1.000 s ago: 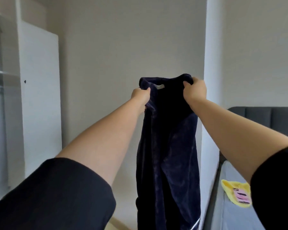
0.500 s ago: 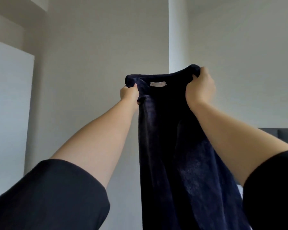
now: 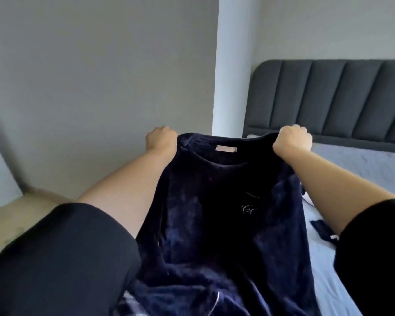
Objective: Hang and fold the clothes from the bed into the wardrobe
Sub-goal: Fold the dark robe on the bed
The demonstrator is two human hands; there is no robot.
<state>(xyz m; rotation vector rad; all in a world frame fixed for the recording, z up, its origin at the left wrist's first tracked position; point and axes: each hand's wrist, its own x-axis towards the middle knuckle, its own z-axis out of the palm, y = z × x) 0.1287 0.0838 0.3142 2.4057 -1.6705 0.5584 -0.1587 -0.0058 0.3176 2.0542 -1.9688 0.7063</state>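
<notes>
- We see the left hand (image 3: 162,139) curled into a fist, gripping the left shoulder of a dark blue top (image 3: 224,215).
- The right hand (image 3: 293,140) is curled the same way and grips the top's right shoulder.
- The two hands are apart, so the neck of the top is stretched wide between them.
- A small pink label (image 3: 295,148) shows just inside the neck of the top.
- A little stitched mark (image 3: 249,207) sits on the chest of the top.
- The top hangs down from the hands toward us, with its lower part bunched up.
- Both arms wear black sleeves (image 3: 62,261).
- The bed (image 3: 360,165) is to the right of the top and partly under it.
- Another dark piece of cloth (image 3: 323,231) lies on the bed, just right of the top.
- A dark grey headboard (image 3: 342,99) stands behind the right hand.
- A white pillar (image 3: 234,71) rises behind the top, left of the headboard.
</notes>
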